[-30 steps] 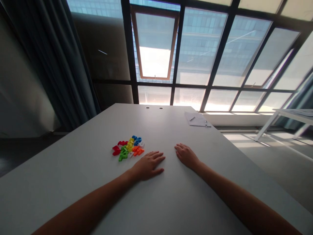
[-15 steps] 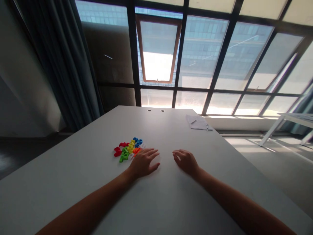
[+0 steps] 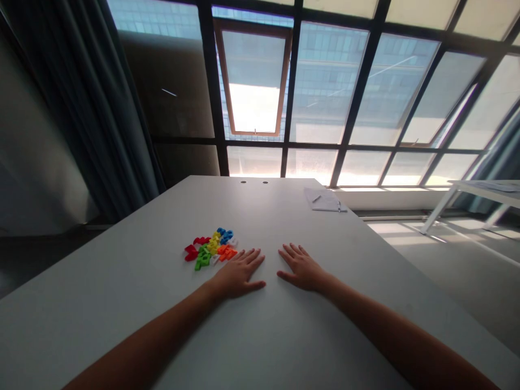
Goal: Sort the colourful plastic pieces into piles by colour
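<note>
Both hands lie palm down on the white counter (image 3: 260, 341), side by side with a narrow strip of bare surface between them. The left hand (image 3: 241, 273) has its grip released: the fingers are extended and slightly spread, pointing ahead and to the right, and the thumb stands out towards the other hand. The right hand (image 3: 303, 268) nearly mirrors it, its grip likewise released, fingers fanned ahead and to the left, thumb reaching inward; the two thumbs face each other without touching. Just beyond the left hand, on its outer side, sits a loose cluster of small coloured pieces — red pieces (image 3: 190, 253) at the left edge, green pieces (image 3: 202, 257) at the near side, yellow pieces (image 3: 213, 243) in the middle, blue pieces (image 3: 225, 235) at the far side and orange pieces (image 3: 226, 252) nearest the fingers, with a few white pieces (image 3: 233, 242) among them. Whether the left hand touches the orange ones cannot be told; their exact shapes are too small to make out. Well ahead of the right hand, by the counter's right edge, lie sheets of paper (image 3: 324, 200) with a pen (image 3: 317, 199) on them. Large dark-framed windows (image 3: 254, 81) rise behind the counter's far end, and a dark curtain (image 3: 81, 108) hangs at the left.
</note>
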The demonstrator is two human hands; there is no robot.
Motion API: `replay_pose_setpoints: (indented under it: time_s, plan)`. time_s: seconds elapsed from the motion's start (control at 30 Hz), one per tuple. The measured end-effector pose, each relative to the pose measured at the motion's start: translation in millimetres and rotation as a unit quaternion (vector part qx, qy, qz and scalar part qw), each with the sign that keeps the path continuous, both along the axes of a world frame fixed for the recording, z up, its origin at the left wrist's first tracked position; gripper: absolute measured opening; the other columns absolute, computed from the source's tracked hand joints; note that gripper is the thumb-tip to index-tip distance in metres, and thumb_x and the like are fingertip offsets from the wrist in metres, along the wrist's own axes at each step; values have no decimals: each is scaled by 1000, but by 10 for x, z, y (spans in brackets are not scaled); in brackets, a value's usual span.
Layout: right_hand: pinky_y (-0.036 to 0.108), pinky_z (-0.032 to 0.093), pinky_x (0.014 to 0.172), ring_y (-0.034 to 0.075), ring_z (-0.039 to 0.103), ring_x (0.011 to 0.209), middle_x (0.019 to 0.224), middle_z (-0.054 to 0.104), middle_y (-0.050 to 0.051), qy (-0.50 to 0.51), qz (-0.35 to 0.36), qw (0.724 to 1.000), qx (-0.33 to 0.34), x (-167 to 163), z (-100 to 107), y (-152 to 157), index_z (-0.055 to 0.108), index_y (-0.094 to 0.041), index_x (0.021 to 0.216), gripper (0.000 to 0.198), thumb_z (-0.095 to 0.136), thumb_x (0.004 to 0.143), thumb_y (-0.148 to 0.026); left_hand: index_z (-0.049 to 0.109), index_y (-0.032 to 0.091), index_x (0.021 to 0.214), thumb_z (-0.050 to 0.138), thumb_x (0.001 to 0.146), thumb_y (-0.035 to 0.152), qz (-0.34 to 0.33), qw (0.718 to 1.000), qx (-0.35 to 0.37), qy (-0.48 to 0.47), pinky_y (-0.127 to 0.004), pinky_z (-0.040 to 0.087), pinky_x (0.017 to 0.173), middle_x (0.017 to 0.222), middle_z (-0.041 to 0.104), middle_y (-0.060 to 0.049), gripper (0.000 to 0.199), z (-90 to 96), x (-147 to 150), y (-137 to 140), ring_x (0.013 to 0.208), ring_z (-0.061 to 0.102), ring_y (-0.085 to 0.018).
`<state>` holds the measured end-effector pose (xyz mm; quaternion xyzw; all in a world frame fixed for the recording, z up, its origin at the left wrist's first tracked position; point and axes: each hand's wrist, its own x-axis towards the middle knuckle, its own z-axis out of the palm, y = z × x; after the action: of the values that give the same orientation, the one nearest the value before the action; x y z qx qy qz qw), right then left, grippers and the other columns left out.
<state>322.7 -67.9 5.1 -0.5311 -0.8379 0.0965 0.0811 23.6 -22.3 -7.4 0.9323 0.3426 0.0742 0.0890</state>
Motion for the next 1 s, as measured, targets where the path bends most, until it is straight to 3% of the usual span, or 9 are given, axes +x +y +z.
replay_pose_setpoints:
  time_s: [0.23,1.0]
  plan:
    - [61,21,137,42,27,169,180,35,19,10,-3,1000,10,7,-5,12,44,-18,173,87,51,107,-74,44,25,173,50,104,81,4,1000,-12,4,-58,26,137,180,33,-14,89,88,21,-33,168,32,-36]
    - [58,22,137,40,31,168,178,40,18,16,-7,1000,25,10,-54,42,49,-20,171,85,52,106,-74,48,29,171,54,105,77,-2,1000,12,-15,-56,30,136,178,40,-12,82,23,-7,6,165,39,-35]
